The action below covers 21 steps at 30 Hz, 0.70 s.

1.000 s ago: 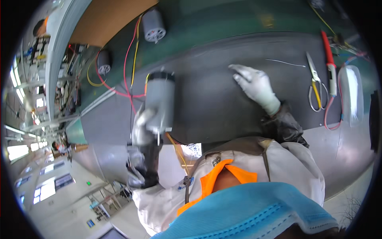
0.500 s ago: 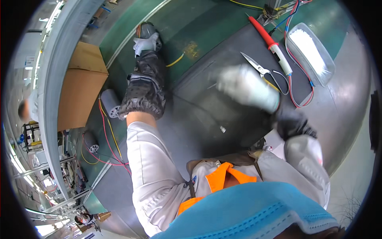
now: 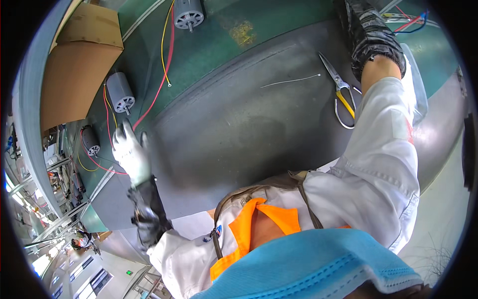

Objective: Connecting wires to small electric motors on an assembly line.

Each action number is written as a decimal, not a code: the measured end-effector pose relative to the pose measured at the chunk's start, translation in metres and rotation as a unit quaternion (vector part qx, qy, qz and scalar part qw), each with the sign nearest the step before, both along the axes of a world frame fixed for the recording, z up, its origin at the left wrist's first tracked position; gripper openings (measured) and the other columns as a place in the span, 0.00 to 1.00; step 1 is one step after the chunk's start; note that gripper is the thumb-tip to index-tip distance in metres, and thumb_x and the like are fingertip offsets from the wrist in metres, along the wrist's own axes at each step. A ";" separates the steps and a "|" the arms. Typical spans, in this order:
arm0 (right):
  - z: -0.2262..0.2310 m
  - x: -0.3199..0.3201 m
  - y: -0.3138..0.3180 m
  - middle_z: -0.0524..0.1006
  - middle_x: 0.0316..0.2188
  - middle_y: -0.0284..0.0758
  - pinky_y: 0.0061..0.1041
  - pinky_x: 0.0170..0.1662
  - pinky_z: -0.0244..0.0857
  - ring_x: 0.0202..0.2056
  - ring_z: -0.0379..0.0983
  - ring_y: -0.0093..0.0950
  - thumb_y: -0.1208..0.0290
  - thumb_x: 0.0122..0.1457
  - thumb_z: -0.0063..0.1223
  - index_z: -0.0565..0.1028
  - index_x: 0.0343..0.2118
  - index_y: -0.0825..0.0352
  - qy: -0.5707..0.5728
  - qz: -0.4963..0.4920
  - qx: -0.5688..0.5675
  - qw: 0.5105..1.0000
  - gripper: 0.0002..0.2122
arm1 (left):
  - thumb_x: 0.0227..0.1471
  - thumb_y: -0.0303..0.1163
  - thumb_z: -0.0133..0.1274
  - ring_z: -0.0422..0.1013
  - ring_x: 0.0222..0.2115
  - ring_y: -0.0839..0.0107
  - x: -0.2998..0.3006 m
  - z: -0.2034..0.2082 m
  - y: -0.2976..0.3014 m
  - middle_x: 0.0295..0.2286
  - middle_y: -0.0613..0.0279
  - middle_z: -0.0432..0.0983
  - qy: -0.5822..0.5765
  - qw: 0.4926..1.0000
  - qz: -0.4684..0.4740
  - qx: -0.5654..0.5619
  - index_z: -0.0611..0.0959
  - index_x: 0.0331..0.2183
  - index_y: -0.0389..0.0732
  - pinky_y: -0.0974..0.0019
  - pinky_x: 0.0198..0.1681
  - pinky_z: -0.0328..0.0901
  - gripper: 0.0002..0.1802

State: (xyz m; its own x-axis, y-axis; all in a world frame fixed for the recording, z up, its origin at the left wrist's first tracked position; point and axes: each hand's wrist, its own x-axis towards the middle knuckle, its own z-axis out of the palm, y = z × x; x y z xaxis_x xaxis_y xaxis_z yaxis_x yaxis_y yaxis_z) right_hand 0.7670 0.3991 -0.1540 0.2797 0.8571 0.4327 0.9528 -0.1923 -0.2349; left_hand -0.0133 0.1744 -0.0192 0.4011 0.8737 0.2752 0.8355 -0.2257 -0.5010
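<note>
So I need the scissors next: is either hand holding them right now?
No, the scissors lie alone on the grey mat, beside the right forearm, and the left hand is far across.

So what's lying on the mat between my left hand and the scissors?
In the head view, only a thin white cable tie between left hand and scissors.

A cardboard box (image 3: 74, 74) is sitting at the upper left, along the edge of the green bench top (image 3: 219, 45). A grey cylindrical motor (image 3: 188, 11) is lying at the top of that green surface, trailing yellow and red leads. A dark grey mat (image 3: 239, 129) is covering the bench centre. Yellow-handled scissors (image 3: 340, 92) are lying on the mat's right part, with a thin white cable tie (image 3: 291, 80) lying just left of them.
</note>
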 end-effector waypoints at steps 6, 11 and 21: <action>0.024 -0.183 0.029 0.81 0.34 0.49 0.47 0.39 0.73 0.36 0.80 0.47 0.61 0.69 0.34 0.76 0.45 0.66 -0.092 0.012 -0.011 0.996 0.18 | 0.49 0.31 0.59 0.69 0.53 0.49 0.132 -0.036 -0.044 0.51 0.48 0.72 -0.206 0.906 -0.287 -0.233 0.78 0.52 0.41 0.49 0.56 0.64 0.26; -0.005 -0.158 0.029 0.81 0.36 0.48 0.48 0.43 0.72 0.39 0.80 0.47 0.57 0.69 0.33 0.75 0.49 0.64 0.036 -0.132 -0.008 0.991 0.20 | 0.47 0.34 0.56 0.72 0.46 0.56 0.258 -0.081 -0.018 0.44 0.53 0.75 -0.207 0.876 -0.386 -0.204 0.81 0.45 0.41 0.53 0.49 0.67 0.21; -0.005 -0.203 0.013 0.82 0.33 0.49 0.46 0.42 0.72 0.36 0.79 0.49 0.55 0.57 0.57 0.72 0.55 0.59 0.280 -0.229 0.190 0.913 0.24 | 0.43 0.37 0.56 0.73 0.33 0.65 0.277 -0.089 -0.062 0.30 0.66 0.76 -0.249 0.756 -0.503 -0.337 0.85 0.40 0.49 0.58 0.38 0.68 0.17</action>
